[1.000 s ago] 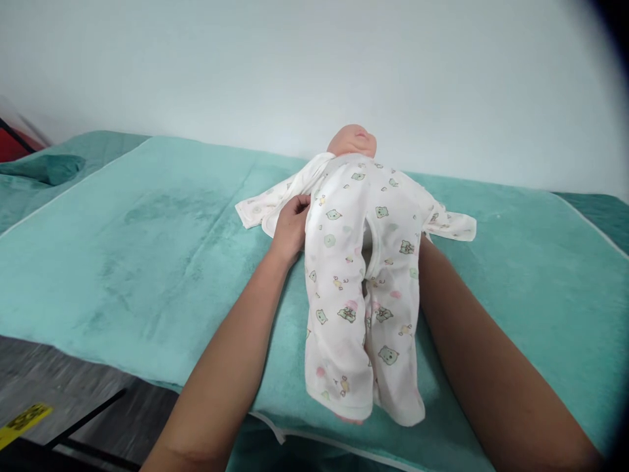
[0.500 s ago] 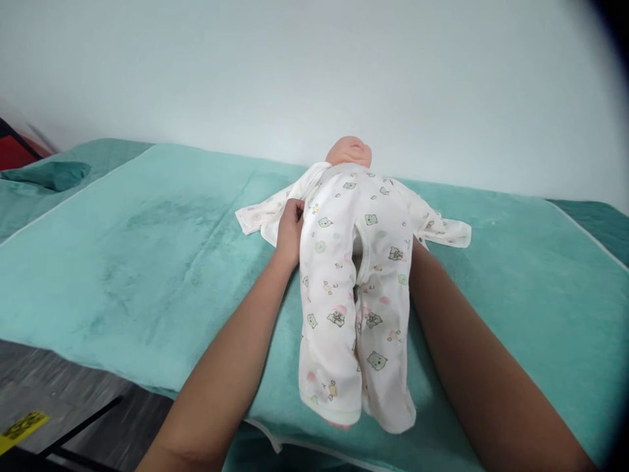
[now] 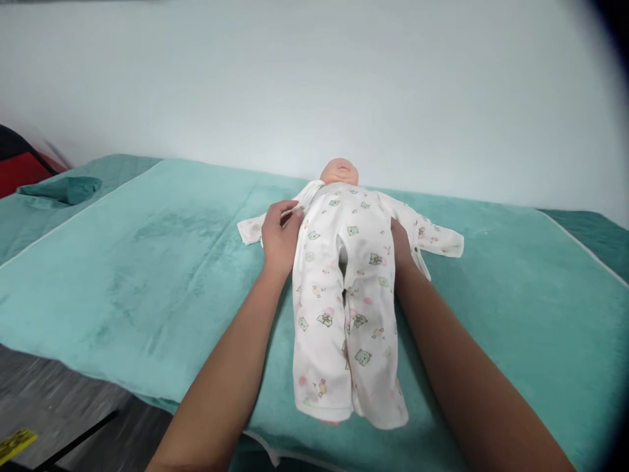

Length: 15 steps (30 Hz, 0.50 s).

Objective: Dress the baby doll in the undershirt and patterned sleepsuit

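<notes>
A baby doll (image 3: 339,172) lies on its back on a teal towel (image 3: 147,262), head away from me. It wears a white romper (image 3: 344,295) printed with small green bears, legs pointing toward me. My left hand (image 3: 279,237) is at the doll's left flank, fingers pinched on the romper's edge near the sleeve. My right hand (image 3: 400,244) rests against the other flank, mostly hidden behind the romper's body; its fingers do not show.
The towel covers a padded table against a white wall (image 3: 314,85). A folded dark green cloth (image 3: 61,189) lies at the far left, with something red (image 3: 22,174) behind it. Dark floor and a yellow label (image 3: 17,442) show at the lower left.
The doll's raised lower body has come down flatter on the towel. My left hand shifted slightly up its side, and my right hand has come partly into sight at the other flank.
</notes>
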### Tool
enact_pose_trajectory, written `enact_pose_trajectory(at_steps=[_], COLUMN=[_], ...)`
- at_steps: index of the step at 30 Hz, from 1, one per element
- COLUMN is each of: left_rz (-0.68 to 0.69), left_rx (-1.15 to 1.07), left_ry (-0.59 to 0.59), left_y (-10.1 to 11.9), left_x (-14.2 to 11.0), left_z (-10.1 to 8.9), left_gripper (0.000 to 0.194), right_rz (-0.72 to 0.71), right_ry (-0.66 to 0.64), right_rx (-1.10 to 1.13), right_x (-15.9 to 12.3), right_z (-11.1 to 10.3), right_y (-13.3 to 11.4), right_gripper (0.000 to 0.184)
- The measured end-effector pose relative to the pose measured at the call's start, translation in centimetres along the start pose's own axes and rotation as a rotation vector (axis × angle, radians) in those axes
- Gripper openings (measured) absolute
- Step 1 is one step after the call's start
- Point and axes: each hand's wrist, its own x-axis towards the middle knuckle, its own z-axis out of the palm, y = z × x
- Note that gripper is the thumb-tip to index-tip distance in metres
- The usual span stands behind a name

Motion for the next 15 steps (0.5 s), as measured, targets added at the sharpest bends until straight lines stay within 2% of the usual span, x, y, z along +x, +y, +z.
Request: enact_pose_trajectory(at_steps=[2,5,7,8,10,12,15], left_rz=[0.011,0.018,0.02,0.021,0.027,0.025,-0.012], left_rx=[0.033,0.102,0.161,0.185,0.218,0.243,0.265], left_ry=[-0.033,-0.182,-0.282,-0.325,-0.414,-0.518,-0.651], left_y=[0.4,0.6,0.5,0.6,0.8,1.1,1.8], left_x=[1.3,3.7,5.1,5.7,6.5,6.9,7.3], left_z=[0.2,1.1,1.6,1.7,1.5,0.8,-0.1], left_gripper=[0.023,0.02,0.016,0.015,0.016,0.017,0.018], right_rz=[0.042,0.04,-0.032,-0.068,-0.11,-0.106,-0.061], right_ry=[0.104,0.264,0.258,0.211,0.037,-0.144,-0.332], right_rx=[0.033,0.124,0.123,0.102,0.06,0.048,0.085], right_x=[0.2,0.7,1.3,1.8,3.1,4.6,6.2], right_z=[0.0,0.1,0.1,0.1,0.0,-0.1,-0.2], right_y=[0.1,-0.5,-1.2,-1.5,-2.1,-2.4,-2.8], right_gripper=[0.025,0.022,0.022,0.022,0.023,0.022,0.024])
